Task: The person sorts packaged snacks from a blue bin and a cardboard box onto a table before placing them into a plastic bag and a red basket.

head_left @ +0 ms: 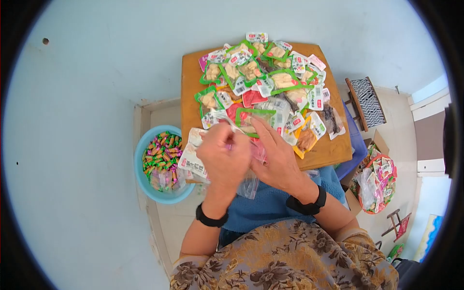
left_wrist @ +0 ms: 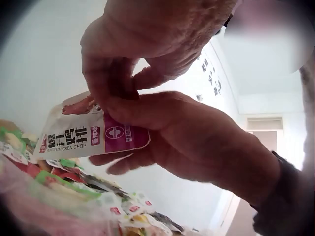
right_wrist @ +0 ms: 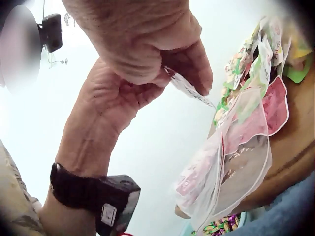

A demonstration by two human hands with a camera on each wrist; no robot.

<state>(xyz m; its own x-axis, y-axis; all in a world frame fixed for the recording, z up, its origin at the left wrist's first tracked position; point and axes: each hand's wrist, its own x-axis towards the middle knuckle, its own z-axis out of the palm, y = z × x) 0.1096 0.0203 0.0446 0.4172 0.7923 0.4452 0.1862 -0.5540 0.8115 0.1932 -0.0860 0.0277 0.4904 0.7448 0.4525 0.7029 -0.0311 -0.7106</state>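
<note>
A white and purple chicken chop packet (left_wrist: 74, 129) is held between both hands above the table. My left hand (head_left: 224, 154), fingers curled, pinches its edge. The right hand (head_left: 280, 159) grips the same packet, thumb in front and fingers behind, as the left wrist view shows. In the right wrist view the packet (right_wrist: 187, 88) appears edge-on by the fingertips. Below and beyond the hands lies a pile of snack packets (head_left: 285, 79), many with green borders and pale contents.
A wooden table (head_left: 328, 154) bears the pile; clear bags (right_wrist: 246, 167) hang at its near edge. On the floor at left stands a blue basin (head_left: 137, 164) of wrapped sweets. At right are a woven-top stool (head_left: 367, 101), a red-rimmed container (head_left: 377, 210) of packets and a small folding stool (head_left: 398, 224).
</note>
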